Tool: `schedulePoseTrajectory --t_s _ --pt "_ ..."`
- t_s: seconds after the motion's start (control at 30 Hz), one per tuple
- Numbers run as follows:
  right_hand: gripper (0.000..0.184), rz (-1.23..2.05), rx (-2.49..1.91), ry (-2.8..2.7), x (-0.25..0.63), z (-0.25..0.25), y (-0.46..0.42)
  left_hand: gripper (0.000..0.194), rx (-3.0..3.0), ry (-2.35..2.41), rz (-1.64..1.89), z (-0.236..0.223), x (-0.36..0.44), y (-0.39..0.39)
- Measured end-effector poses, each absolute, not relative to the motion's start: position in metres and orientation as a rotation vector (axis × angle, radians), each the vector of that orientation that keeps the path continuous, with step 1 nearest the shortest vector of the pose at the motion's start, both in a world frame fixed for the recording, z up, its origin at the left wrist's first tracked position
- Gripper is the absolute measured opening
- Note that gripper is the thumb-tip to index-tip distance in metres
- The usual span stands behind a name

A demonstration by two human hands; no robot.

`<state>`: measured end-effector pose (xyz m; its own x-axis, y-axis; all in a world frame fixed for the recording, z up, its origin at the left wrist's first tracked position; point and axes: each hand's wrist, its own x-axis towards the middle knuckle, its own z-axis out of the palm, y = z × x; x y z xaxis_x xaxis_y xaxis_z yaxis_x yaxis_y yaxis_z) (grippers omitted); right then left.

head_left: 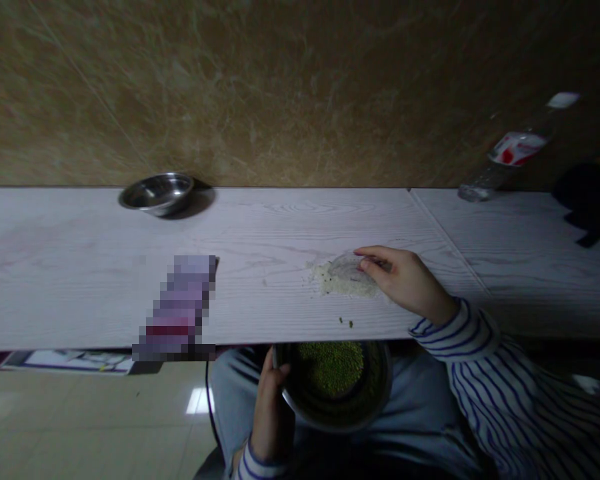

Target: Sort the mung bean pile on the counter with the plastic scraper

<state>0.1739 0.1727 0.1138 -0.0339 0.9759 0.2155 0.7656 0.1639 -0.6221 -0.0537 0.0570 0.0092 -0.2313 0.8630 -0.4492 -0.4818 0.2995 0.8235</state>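
My left hand (274, 390) grips the left rim of a metal bowl (340, 421) below the table's front edge, over my lap. Green beans (334, 367), like mung beans, cover part of the bowl's bottom. Above the table, my right hand (405, 277) is closed, thumb and fingers pinched on a thin see-through piece (347, 265). It looks like clear plastic; its exact kind is unclear. Under and beside it spreads a patch of small white grains (337, 285), like rice, with a few dark specks. A few green beans (351, 324) lie loose near the table edge.
A second metal bowl (157, 195) stands at the back left by the wall. Left of the grains lies a pixelated flat object (180, 307). A clear bottle (510, 153) with a white cap stands at the back right, near a dark item (587, 200). The pale table (270, 233) ends above my lap.
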Motion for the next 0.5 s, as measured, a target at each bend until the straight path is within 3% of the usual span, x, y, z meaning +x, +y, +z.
schedulePoseTrajectory --t_s 0.5 --pt "0.028 0.541 -1.519 -1.952 0.16 0.114 0.199 0.047 0.233 1.167 1.33 0.006 -0.052 0.054"
